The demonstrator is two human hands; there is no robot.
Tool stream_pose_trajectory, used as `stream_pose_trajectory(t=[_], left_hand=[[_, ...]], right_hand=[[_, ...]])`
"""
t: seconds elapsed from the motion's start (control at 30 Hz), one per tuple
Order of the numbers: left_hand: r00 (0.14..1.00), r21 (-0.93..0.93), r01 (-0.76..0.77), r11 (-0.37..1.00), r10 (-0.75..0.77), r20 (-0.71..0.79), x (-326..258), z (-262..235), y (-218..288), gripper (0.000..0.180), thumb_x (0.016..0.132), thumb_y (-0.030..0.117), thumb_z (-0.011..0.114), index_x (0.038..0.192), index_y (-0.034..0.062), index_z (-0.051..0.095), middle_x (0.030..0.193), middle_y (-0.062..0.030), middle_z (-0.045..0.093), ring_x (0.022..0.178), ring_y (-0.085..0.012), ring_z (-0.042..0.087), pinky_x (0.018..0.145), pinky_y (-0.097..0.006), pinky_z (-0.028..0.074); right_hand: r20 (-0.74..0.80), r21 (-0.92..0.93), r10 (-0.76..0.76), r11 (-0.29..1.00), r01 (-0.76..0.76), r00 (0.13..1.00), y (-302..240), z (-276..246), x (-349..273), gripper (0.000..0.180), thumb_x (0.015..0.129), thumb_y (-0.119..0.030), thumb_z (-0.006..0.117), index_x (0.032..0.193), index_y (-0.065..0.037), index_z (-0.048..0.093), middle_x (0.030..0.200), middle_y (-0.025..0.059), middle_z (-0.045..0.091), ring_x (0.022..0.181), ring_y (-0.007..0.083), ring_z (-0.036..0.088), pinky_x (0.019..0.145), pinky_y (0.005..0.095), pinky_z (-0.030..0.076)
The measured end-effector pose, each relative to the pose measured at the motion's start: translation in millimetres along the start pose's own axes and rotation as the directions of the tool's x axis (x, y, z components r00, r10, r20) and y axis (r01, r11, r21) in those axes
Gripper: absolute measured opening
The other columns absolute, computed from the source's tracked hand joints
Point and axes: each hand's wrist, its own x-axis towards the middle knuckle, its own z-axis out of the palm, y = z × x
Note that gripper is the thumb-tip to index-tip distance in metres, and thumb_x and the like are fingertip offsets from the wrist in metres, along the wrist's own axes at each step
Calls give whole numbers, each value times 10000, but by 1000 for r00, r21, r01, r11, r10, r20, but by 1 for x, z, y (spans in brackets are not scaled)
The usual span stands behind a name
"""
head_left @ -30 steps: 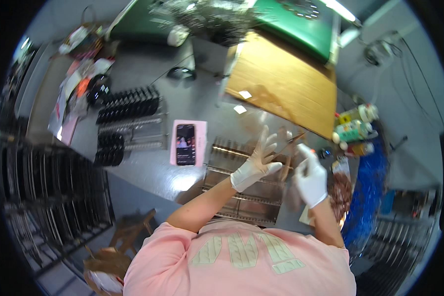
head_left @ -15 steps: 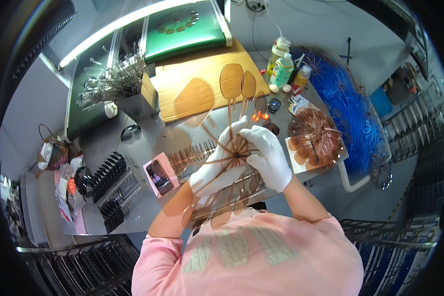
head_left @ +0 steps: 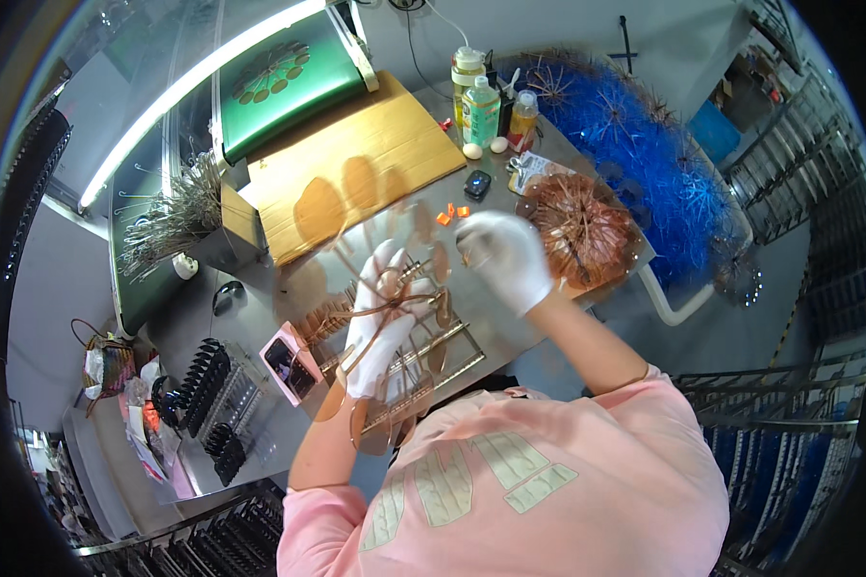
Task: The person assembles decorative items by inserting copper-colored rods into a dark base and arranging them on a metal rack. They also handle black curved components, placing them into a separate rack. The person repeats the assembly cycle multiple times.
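Note:
My left hand (head_left: 377, 332), in a white glove, is closed around the hub of a spoked lens cluster (head_left: 392, 302). Brown tinted lenses sit at the ends of its thin stems, fanning out over the table, blurred by motion. My right hand (head_left: 505, 262), also gloved, is off the cluster, in the air to its right. Its fingers are smeared, so whether they hold anything does not show. Just beyond it lie small orange pieces (head_left: 452, 213). A pile of similar brown lens clusters (head_left: 577, 231) rests to the right of that hand.
A metal rack (head_left: 438, 361) lies under the left hand, beside a pink-edged phone-like object (head_left: 292, 365). Bottles (head_left: 481, 111) stand at the back, near yellow board (head_left: 356, 173). Wire hooks (head_left: 178, 207) fill a box at left; blue-wrapped clusters (head_left: 635, 144) lie right.
My right hand has let go of the lens cluster and moved away to the right. My left hand keeps the cluster. The whole view has shifted, with the table appearing further left.

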Motion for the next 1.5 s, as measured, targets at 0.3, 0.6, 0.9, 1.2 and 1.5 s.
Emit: stream_pose_trajectory(t=[0.3, 0.6, 0.9, 1.2, 1.5], left_hand=[[990, -245, -120, 962, 98, -99, -43, -26, 8, 1018, 818, 42, 652, 1651, 267, 112, 1509, -241, 439, 1317, -421, 546, 1004, -446, 550], [973, -506, -167, 846, 224, 54, -30, -45, 11, 869, 888, 119, 728, 1606, 274, 265, 1468, -220, 501, 1262, -387, 599, 886, -390, 598], [934, -322, -262, 910, 323, 154, 9, -34, -36, 782, 805, 257, 873, 1436, 227, 412, 1451, -193, 516, 1208, -300, 620, 813, -398, 638], [987, -310, -27, 950, 74, 141, -25, -32, 8, 842, 851, 359, 833, 1501, 106, 361, 1324, -188, 589, 1129, -262, 658, 911, -383, 606], [986, -176, -81, 981, 105, 132, -35, -27, 52, 742, 753, 36, 817, 1401, 60, 455, 1037, -87, 641, 977, -214, 653, 829, -360, 550]], right_hand=[[-272, -539, 668, 490, -685, 692, 279, -105, -40, 277, 884, -387, 694, 1040, -174, 774, 1100, 186, 704, 1054, 376, 672, 917, 481, 533], [-109, 136, 324, 941, -309, 940, 38, -82, 4, 189, 988, -245, 679, 1017, -66, 733, 823, 77, 715, 696, 117, 622, 652, 318, 506], [248, 457, 321, 793, -402, 914, -95, 40, -7, 72, 948, -111, 706, 975, -47, 686, 756, 49, 687, 579, 86, 645, 544, 250, 513], [44, 326, -36, 945, 20, 998, -109, 66, -13, 97, 896, -62, 719, 982, -65, 673, 768, 94, 689, 579, 173, 667, 549, 306, 526], [360, 628, 164, 685, -369, 918, -98, 70, 5, 93, 988, -58, 634, 1058, -13, 675, 824, 42, 694, 691, 76, 637, 637, 225, 518]])
